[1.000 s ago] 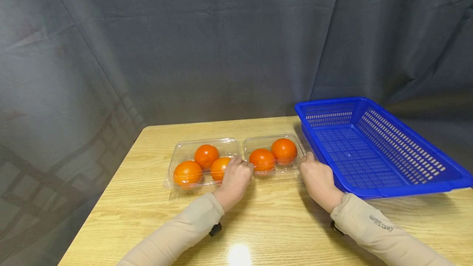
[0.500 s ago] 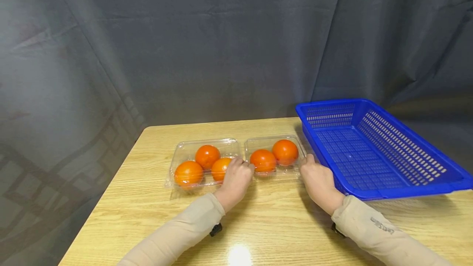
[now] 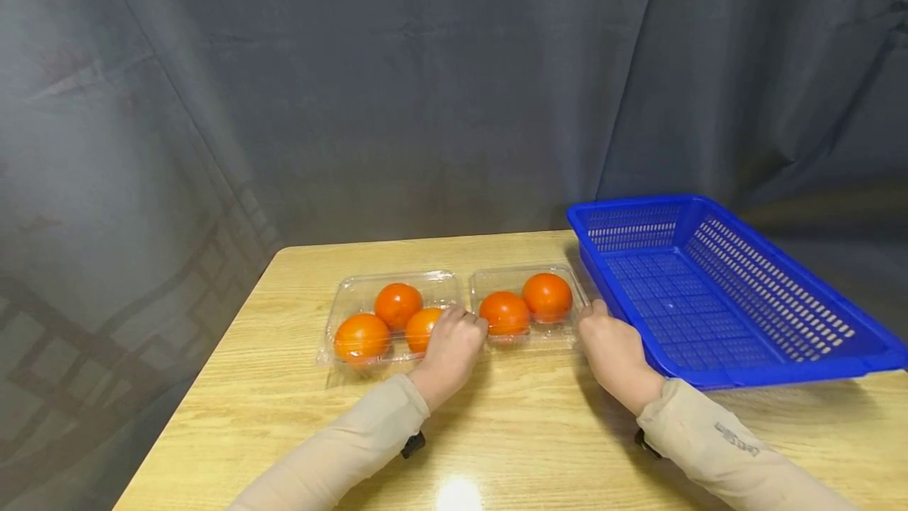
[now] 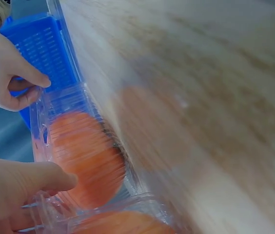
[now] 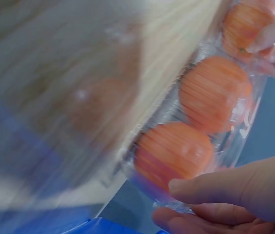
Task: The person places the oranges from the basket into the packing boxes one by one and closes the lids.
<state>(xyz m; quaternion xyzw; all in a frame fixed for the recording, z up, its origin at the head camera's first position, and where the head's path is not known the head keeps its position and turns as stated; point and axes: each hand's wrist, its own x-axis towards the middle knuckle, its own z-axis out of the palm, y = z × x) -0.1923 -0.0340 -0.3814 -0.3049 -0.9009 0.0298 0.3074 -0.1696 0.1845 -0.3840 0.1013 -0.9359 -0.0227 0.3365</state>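
In the head view, two clear plastic clamshell boxes lie side by side on the wooden table. Between my hands is the right clamshell box (image 3: 489,272), in which I see two oranges (image 3: 547,298). My left hand (image 3: 452,352) pinches its left edge, thumb on top in the left wrist view. My right hand (image 3: 615,347) pinches its right edge, with the thumb (image 5: 201,189) over the plastic and fingers beneath. Several oranges (image 3: 362,338) show inside the left clamshell box (image 3: 347,284); my left hand partly covers one of them.
A large blue slatted basket (image 3: 603,274) stands on the right of the table, close beside my right hand. Behind the wooden table (image 3: 496,432) hangs a dark grey curtain (image 3: 426,101). Light glares off the tabletop near the front.
Both hands keep their hold on the right box, and the boxes stay in place on the table. Only the head view tilts very slightly.
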